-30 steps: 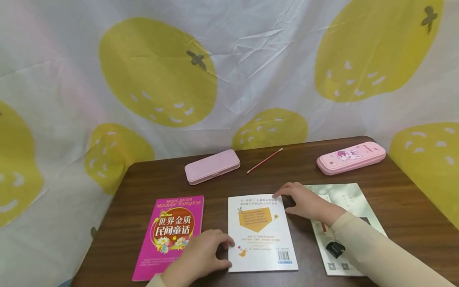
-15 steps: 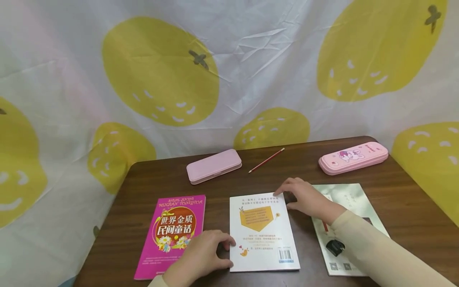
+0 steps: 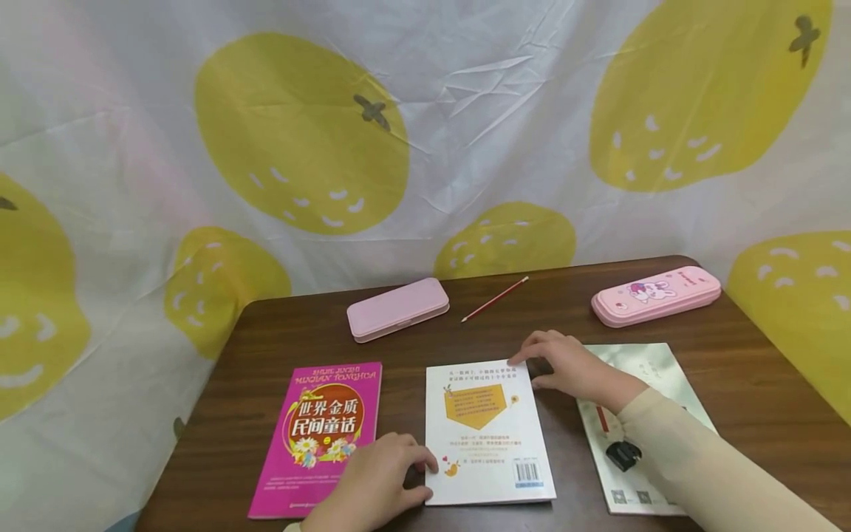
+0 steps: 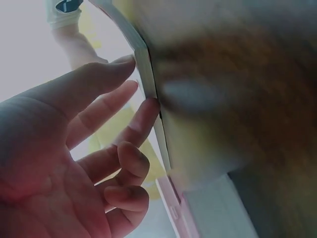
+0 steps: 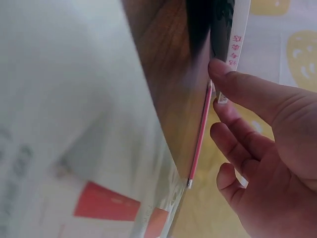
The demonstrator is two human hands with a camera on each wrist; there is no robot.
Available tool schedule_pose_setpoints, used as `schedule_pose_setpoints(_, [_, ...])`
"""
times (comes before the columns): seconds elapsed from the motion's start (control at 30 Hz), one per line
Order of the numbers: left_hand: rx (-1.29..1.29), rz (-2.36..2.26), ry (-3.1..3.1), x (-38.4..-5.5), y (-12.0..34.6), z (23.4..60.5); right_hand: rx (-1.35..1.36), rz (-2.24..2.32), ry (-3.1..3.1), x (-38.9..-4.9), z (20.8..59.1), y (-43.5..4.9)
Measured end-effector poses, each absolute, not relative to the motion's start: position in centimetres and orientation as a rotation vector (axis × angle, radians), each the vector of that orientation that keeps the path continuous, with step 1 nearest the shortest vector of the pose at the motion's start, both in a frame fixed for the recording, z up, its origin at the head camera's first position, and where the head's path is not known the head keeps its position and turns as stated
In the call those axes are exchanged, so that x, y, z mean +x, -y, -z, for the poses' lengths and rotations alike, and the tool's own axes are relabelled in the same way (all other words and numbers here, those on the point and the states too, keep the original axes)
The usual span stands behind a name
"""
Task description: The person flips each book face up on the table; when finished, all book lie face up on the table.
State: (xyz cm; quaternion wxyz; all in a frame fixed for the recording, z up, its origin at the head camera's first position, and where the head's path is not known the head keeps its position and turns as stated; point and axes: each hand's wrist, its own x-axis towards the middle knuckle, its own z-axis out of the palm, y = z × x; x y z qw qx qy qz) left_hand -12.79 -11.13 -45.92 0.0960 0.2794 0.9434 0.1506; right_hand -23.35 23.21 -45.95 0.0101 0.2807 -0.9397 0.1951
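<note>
A white book (image 3: pixel 479 473) with an orange panel and a barcode lies flat on the dark wooden table, back cover up. My left hand (image 3: pixel 379 476) is at its lower left edge; the thumb and fingertips touch the side of the pages in the left wrist view, the other fingers loosely bent. At the top right corner, my right hand (image 3: pixel 565 366) pinches the book between thumb and index finger, the thumb against the spine (image 5: pixel 237 47) in the right wrist view. Partly under my left hand is a pink book (image 3: pixel 279 473). A pale green book (image 3: pixel 654 369) lies beneath my right forearm.
Behind the books are a plain pink pencil case (image 3: pixel 397 309), a red pencil (image 3: pixel 493 300) and a pink pencil case with a rabbit picture (image 3: pixel 658 294). A small black shape (image 3: pixel 623 456) shows on the green book. A fruit-patterned cloth (image 3: pixel 306 148) hangs behind the table.
Both hands stay at the white book's edges, and the books keep their places. The head view has shifted slightly.
</note>
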Motion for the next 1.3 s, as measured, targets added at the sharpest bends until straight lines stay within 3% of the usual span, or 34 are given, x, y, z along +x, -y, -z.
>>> schedule_pose_setpoints(0.6, [0.812, -0.366, -2.822, -12.3, 11.1, 46.1, 1.013, -0.773, 2.940, -23.7, 44.5, -24.0])
schedule_pose_setpoints(0.8, [0.950, -0.364, -2.975, -11.8, 11.8, 46.2, 1.042, -0.937, 2.927, -23.8, 43.7, -24.4])
schedule_pose_setpoints(1.3, [1.029, -0.869, -3.449, -12.2, 13.2, 46.2, 0.853, -1.236, 2.687, -24.0, 43.0, -24.8])
